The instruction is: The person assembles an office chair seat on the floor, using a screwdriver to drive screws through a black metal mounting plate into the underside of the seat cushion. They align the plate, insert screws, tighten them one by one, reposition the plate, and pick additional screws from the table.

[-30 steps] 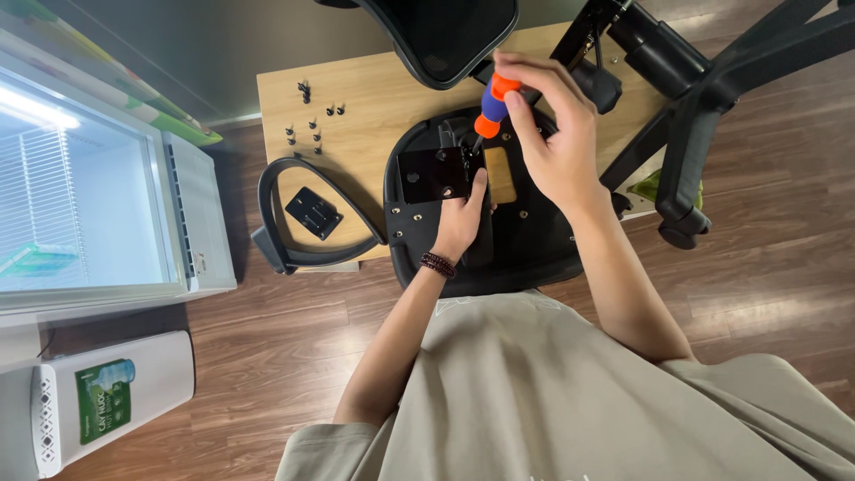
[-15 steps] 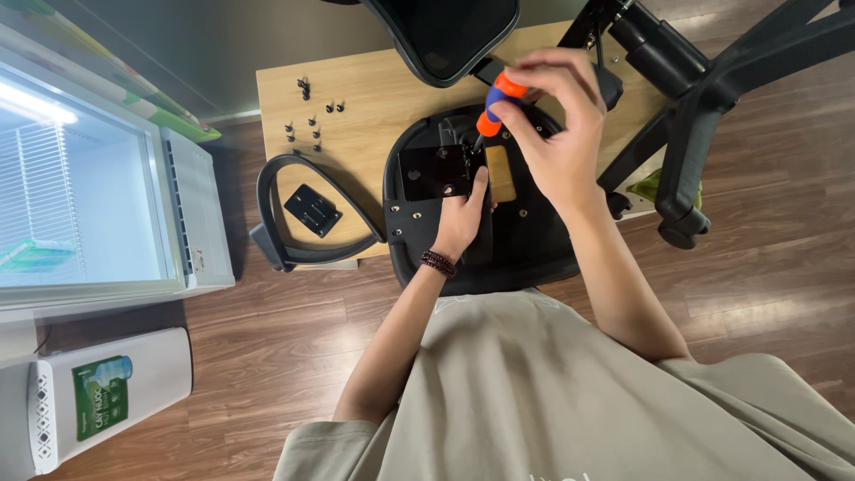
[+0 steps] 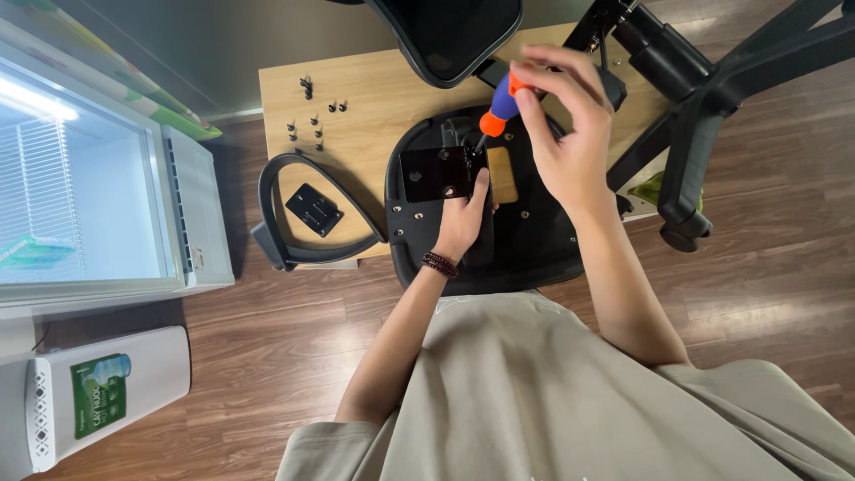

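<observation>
**Head view: plate steadied, screwdriver on a screw**

On the bench's left part lie loose screws [image 3: 313,125], with an armrest [image 3: 307,214] hanging over its front edge. Your left hand [image 3: 463,223] presses flat on the seat base [image 3: 534,240] at the front edge, holding nothing, apparently steadying the black plate [image 3: 432,174]. Your right hand [image 3: 565,134] pinches the screwdriver [image 3: 496,109] handle, tip down at the plate's right edge.
</observation>
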